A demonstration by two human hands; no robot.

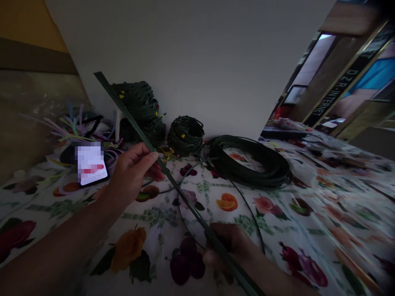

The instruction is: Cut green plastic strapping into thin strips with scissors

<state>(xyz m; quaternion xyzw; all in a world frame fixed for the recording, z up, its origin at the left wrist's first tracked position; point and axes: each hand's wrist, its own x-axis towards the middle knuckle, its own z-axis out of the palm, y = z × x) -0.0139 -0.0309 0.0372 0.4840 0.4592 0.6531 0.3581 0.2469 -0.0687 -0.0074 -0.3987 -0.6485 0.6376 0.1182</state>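
Note:
A bundle of long flat dark-green strips (191,201) runs slantwise from the upper left to the bottom edge. My left hand (135,166) pinches it near the middle, thumb on top. Lower down, my right hand (230,242) is closed around the same bundle, its fingers partly hidden in shadow. Past my hands lies a coil of dark-green strapping (277,168), with a loose strand curving toward me. Small woven dark-green baskets stand behind: a round one (185,135) and a larger one (135,100) tipped on its side, both with bits of yellow.
A lit phone (92,164) leans at the left before a heap of pastel strips (74,127). The table wears a fruit-and-flower cloth (166,255). A tall pale board (191,61) stands at the back. Dark items and plastic (308,148) lie at the right.

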